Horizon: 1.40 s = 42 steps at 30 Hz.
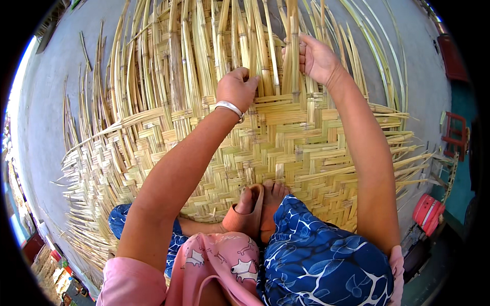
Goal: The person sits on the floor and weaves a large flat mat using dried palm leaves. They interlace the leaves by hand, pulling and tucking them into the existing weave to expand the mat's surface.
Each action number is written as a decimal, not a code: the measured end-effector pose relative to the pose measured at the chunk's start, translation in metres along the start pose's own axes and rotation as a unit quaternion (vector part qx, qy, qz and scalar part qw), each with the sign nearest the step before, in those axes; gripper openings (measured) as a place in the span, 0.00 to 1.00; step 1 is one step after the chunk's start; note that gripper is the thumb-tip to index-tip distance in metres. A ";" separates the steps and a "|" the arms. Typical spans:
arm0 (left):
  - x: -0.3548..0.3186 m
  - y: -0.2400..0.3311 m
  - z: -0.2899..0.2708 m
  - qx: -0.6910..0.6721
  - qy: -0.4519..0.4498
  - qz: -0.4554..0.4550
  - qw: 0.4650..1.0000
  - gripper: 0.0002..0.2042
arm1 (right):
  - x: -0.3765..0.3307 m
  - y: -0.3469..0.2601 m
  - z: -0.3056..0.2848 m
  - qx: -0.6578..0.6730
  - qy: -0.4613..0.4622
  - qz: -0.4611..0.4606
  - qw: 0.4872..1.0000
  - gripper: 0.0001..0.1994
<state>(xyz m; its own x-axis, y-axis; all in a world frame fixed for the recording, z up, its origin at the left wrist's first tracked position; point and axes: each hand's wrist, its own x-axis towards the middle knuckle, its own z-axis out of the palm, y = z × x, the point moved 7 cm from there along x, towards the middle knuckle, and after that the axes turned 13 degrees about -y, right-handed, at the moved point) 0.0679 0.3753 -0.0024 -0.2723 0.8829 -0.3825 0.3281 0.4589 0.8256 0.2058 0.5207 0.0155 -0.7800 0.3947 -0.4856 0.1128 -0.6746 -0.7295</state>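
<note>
A large mat (pixel 278 127) woven from flat, pale yellow-green split cane lies in front of me. Its far part is unwoven, with long strips (pixel 201 46) running away side by side. My left hand (pixel 237 87), a silver bangle at its wrist, is closed low over these strips at the edge of the weave; what its fingers pinch is hidden. Farther right, my right hand (pixel 317 58) is curled around a few raised cane strips (pixel 293 56), which stand up from the weave. Its fingertips are partly behind them.
My feet (pixel 270 204), one in an orange sandal (pixel 239 220), rest on the near part of the mat. Loose cane ends fringe both sides over the grey floor (pixel 423 92). A pink-red bundle (pixel 427 214) and a red frame (pixel 454 133) are at the right.
</note>
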 end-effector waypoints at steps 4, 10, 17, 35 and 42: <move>-0.004 0.024 0.007 0.129 -0.025 0.058 0.990 0.11 | 0.002 -0.002 0.019 -0.084 -0.017 -0.007 0.996 0.15; 0.010 0.039 0.012 0.185 -0.178 0.072 0.964 0.11 | -0.015 0.000 -0.006 -0.128 0.061 -0.035 0.989 0.14; 0.041 0.033 0.026 0.270 -0.293 0.046 0.916 0.17 | -0.066 0.035 -0.041 0.053 0.220 -0.097 0.969 0.08; 0.052 0.042 0.050 0.395 -0.368 0.056 0.840 0.20 | -0.099 0.062 -0.053 0.135 0.222 -0.134 0.956 0.10; 0.025 0.059 0.065 0.587 -0.334 0.012 0.738 0.13 | -0.116 0.075 -0.051 0.070 0.270 -0.139 0.950 0.11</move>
<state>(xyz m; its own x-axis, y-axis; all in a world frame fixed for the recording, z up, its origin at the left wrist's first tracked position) 0.1391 0.4308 0.0094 0.1243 0.5649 -0.8157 0.9893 -0.1336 0.0582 0.3362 0.4555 -0.0075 -0.3333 0.8071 -0.4874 -0.1640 -0.5587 -0.8130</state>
